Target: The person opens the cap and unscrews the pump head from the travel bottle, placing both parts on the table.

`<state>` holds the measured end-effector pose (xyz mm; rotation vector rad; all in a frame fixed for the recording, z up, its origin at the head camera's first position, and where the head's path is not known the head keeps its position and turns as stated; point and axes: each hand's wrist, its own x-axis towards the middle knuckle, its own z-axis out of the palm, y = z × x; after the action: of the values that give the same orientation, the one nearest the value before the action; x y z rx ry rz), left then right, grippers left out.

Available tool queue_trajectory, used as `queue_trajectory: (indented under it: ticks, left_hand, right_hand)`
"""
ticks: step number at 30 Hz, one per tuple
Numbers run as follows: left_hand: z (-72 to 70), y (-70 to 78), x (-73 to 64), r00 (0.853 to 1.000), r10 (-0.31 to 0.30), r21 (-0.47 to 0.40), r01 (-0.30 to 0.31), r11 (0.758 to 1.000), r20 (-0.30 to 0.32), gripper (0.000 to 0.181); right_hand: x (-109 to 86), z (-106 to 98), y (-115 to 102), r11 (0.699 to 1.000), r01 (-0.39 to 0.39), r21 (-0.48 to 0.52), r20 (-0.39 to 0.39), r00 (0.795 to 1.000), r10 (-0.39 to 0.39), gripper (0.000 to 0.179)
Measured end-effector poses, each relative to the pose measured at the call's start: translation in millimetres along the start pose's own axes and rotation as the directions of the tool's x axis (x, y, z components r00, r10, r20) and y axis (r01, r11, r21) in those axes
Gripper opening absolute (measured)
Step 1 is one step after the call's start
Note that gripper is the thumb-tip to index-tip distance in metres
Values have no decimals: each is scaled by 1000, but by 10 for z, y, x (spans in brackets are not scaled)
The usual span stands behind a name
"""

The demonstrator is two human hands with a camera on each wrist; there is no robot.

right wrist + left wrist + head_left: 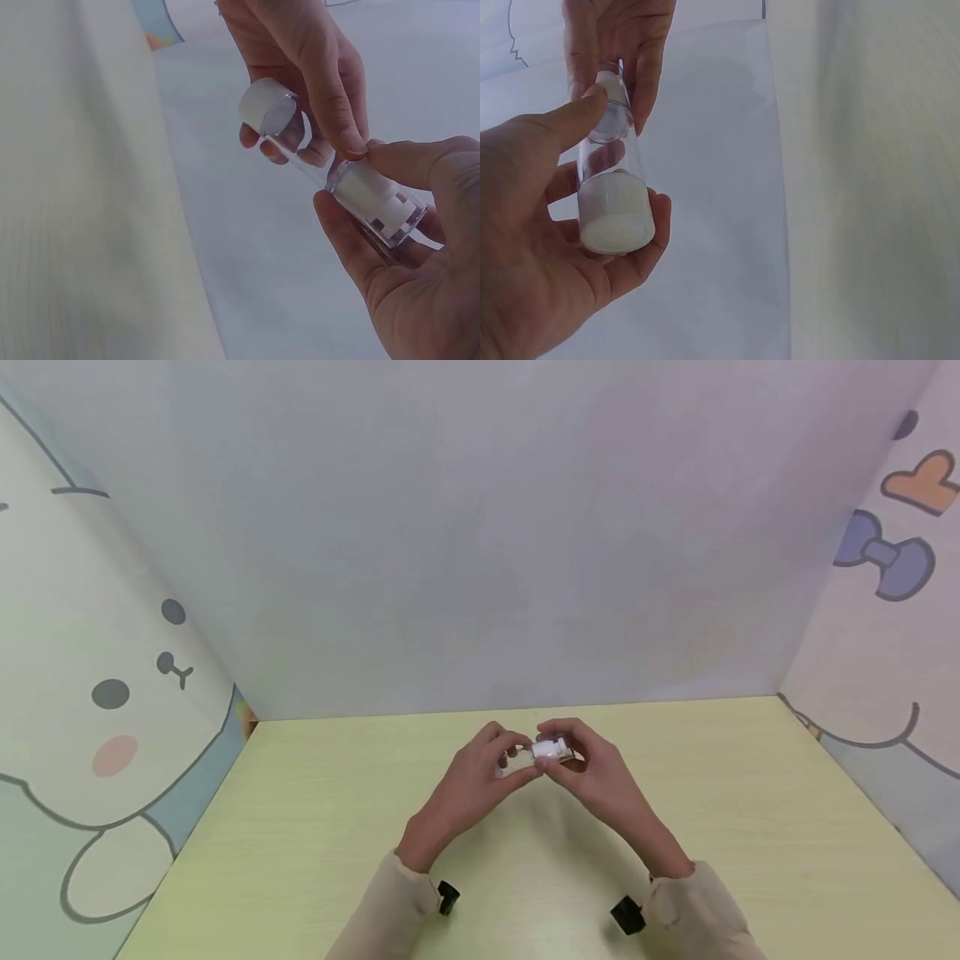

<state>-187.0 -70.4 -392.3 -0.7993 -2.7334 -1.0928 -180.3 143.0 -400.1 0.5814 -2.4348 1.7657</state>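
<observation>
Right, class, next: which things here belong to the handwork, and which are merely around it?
In the work:
- clear container with white parts
- left hand and right hand, both gripping it

Merely around:
- pale table
- cartoon-print walls
- black blocks near the sleeves

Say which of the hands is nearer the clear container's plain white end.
Left. The left hand wraps the container right by the white end; the right hand grips the opposite end.
</observation>
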Motion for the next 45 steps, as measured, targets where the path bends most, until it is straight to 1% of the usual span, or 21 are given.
queue_trajectory:
  ticks: [3,9,12,15,20,24,28,33,36,38,41,43,45]
  left_hand:
    - [-43,44,-18,1000,21,27,-21,999,-13,35]
    - [-93,104,-49,998,61,53,-59,997,-30,32]
    - [-95,125,-50,998,57,61,-55,997,-25,32]
    - [-83,145,-51,998,54,72,-52,996,-15,32]
    - [-45,160,-87,997,72,106,-70,992,-17,35]
    - [-30,187,-131,994,98,152,-89,984,-51,37]
    - [-14,218,-179,986,134,193,-113,975,-98,38]
    - [-12,265,-235,980,149,203,-121,972,-128,39]
    - [-17,303,-255,975,160,210,-125,970,-156,38]
    - [-16,326,-269,970,167,212,-128,969,-178,38]
    - [-11,357,-290,962,179,195,-138,971,-207,40]
    - [-6,374,-302,957,189,180,-150,972,-221,42]
    - [-6,391,-308,951,203,166,-167,972,-232,43]
  right_hand:
    - [-24,-13,-44,999,28,-31,5,1000,-28,37]
    - [-49,-21,-105,992,86,-94,9,996,-85,32]
    - [-60,-23,-121,990,91,-105,9,996,-90,30]
    - [-85,-24,-117,992,79,-99,9,997,-78,29]
    - [-148,-17,-94,995,66,-70,2,998,-66,27]
    - [-180,-16,-126,995,80,-64,-13,997,-81,27]
    - [-219,-13,-163,992,89,-90,-30,995,-92,26]
    - [-261,-11,-201,990,100,-99,-40,994,-104,26]
    - [-267,-9,-220,992,109,-57,-41,993,-112,31]
    - [-271,-5,-227,996,93,9,-43,995,-92,36]
    - [-281,12,-237,989,25,145,-53,998,-18,47]
    - [-290,34,-239,975,-29,221,-60,997,43,52]
    - [-298,63,-240,957,-70,280,-75,993,94,51]
